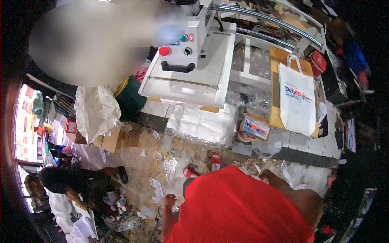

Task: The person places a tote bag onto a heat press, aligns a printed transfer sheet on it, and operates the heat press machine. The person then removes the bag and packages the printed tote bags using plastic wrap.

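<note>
My left hand [170, 200] hangs low beside my red shirt, its fingers loosely curled and apart, holding nothing that I can see. My right hand [265, 175] is at the front of my body, and its fingers are hidden or too small to make out. In front of me stands a white heat press [186, 87] with a black handle [178, 67] and a red button. To its right, a white tote bag [298, 103] with blue and red print lies on a yellowish board. Neither hand touches these.
A plastic-wrapped white stack [200, 124] lies below the press, near a small printed box [256, 127]. Scraps and yellow strapping [156, 172] litter the floor. A pale sack [96, 111] stands at the left. Another person [77, 182] in dark clothing bends at lower left. Metal rails [267, 20] run behind.
</note>
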`<action>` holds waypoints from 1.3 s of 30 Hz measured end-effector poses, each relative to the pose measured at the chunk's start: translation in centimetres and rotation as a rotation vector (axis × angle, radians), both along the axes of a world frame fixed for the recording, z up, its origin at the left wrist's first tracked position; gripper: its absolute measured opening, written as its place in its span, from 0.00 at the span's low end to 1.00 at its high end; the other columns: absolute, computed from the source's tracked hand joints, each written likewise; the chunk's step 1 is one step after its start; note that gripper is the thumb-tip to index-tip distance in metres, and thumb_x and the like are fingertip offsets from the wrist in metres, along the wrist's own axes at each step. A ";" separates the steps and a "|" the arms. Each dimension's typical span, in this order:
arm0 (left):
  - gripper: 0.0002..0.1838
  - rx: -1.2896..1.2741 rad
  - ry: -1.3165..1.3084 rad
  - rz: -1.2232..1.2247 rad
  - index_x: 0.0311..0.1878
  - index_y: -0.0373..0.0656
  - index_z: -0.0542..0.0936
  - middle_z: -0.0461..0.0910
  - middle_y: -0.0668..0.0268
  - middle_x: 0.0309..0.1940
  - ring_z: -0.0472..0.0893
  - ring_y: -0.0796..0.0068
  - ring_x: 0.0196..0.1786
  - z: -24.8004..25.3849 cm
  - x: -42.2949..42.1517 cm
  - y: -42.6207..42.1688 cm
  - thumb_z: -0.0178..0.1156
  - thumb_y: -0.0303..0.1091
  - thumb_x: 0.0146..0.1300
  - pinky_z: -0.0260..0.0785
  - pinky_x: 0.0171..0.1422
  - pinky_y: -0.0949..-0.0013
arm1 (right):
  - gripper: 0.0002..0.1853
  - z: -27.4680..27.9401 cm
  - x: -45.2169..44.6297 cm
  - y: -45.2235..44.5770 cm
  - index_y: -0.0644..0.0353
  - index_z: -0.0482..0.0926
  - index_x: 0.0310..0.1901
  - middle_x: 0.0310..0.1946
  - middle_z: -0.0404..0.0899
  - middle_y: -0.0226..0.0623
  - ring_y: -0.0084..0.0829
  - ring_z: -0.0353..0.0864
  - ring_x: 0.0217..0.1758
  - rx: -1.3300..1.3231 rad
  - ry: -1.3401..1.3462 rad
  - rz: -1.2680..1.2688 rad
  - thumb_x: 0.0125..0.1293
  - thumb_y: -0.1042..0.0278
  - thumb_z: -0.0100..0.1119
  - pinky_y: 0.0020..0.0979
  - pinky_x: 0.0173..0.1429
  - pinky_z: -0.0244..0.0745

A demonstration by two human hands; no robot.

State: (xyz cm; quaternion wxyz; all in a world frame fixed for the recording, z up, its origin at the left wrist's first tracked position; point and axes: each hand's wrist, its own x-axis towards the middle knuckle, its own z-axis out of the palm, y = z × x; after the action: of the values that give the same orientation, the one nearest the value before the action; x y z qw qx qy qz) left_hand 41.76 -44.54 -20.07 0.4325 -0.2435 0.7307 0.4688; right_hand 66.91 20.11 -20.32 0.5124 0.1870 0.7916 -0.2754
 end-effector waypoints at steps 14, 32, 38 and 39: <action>0.18 0.017 0.214 0.338 0.47 0.38 0.77 0.81 0.58 0.37 0.82 0.64 0.35 -0.6 21.8 -4.5 0.64 0.42 0.63 0.77 0.32 0.60 | 0.10 -9.2 -9.9 0.9 0.56 0.88 0.30 0.29 0.85 0.44 0.47 0.85 0.31 0.244 0.328 0.770 0.46 0.64 0.63 0.48 0.33 0.78; 0.16 -0.058 0.102 -0.135 0.49 0.38 0.78 0.82 0.57 0.45 0.83 0.62 0.39 -3.3 34.9 -2.3 0.62 0.39 0.64 0.78 0.38 0.59 | 0.10 9.9 9.1 12.1 0.65 0.79 0.33 0.34 0.80 0.54 0.56 0.80 0.42 0.961 1.212 -0.802 0.56 0.65 0.59 0.51 0.50 0.76; 0.16 0.156 0.019 0.062 0.50 0.38 0.78 0.82 0.56 0.48 0.84 0.62 0.41 -3.0 32.5 -2.0 0.62 0.37 0.64 0.79 0.39 0.59 | 0.18 19.8 3.6 27.7 0.70 0.79 0.36 0.37 0.82 0.57 0.57 0.82 0.44 1.154 1.322 -1.087 0.58 0.59 0.60 0.48 0.51 0.77; 0.16 0.293 -0.024 0.158 0.50 0.38 0.78 0.82 0.56 0.48 0.84 0.62 0.41 -3.2 31.7 -1.9 0.61 0.37 0.64 0.79 0.40 0.59 | 0.20 20.4 2.7 29.2 0.70 0.80 0.40 0.40 0.83 0.58 0.56 0.83 0.49 1.142 1.168 -1.092 0.57 0.58 0.60 0.46 0.53 0.78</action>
State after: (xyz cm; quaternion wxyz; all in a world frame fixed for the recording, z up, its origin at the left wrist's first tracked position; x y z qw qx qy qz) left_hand 73.43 -46.43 -23.24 0.4337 -0.2401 0.6281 0.5998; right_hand 69.57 49.33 0.11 -0.3246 0.5813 0.7395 -0.0995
